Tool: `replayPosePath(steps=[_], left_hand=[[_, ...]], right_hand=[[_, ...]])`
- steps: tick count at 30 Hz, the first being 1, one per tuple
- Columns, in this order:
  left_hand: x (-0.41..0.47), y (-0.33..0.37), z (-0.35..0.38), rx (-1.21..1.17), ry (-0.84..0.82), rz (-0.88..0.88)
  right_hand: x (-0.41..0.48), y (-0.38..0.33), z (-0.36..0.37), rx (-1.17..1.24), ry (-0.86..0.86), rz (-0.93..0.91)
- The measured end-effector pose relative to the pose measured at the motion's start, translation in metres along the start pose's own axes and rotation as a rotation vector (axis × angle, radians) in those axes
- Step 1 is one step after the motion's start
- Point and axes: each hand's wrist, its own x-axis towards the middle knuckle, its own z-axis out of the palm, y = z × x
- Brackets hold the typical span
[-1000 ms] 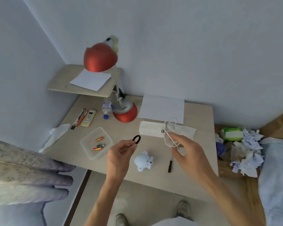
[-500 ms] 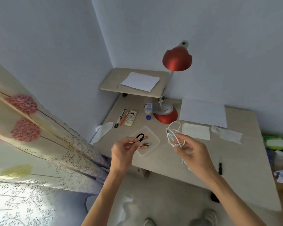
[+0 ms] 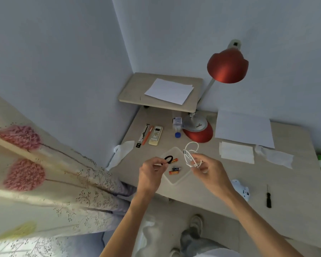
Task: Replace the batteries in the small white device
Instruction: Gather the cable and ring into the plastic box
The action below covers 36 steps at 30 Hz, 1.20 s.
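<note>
**Q.** What do the two hands hold?

**A.** The left hand [image 3: 150, 172] pinches a black elastic loop [image 3: 168, 158] between thumb and curled fingers. The right hand [image 3: 210, 172] has its fingers closed round a coiled white cable [image 3: 191, 154]. Both are raised above the clear tray [image 3: 180, 179], which contains three batteries [image 3: 176, 169].

**Q.** What has changed over the last second?

**A.** The view has swung left, and the hands, with grips unchanged, have come from above the device to above the tray.

**Q.** Where is the small white device [image 3: 242, 191]?

**A.** It lies untouched at the near edge of the worktop [image 3: 289, 182], to the right of the right forearm. A black screwdriver [image 3: 268, 196] lies further right.

**Q.** What does this mean for the task?

**A.** Probably loop and cable are being put aside. The device has not yet been opened, and both hands must be freed first.
</note>
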Motion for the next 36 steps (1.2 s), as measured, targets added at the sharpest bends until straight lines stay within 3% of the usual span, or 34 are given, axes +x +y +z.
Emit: replayPosePath(steps=[14, 27, 31, 36], left_hand=[[0.082, -0.067, 0.048, 0.161, -0.222, -0.132], [0.123, -0.118, 0.047, 0.437, -0.385, 0.004], [0.122, -0.113, 0.043, 0.45, -0.451, 0.056], [0.123, -0.098, 0.027, 0.374, -0.431, 0.05]], right_hand=[[0.061, 0.048, 0.082, -0.251, -0.041, 0.225], [0.063, 0.061, 0.141, -0.544, -0.01, 0.265], [0.054, 0.056, 0.144, -0.576, -0.019, 0.262], [0.034, 0.041, 0.128, -0.54, 0.111, 0.311]])
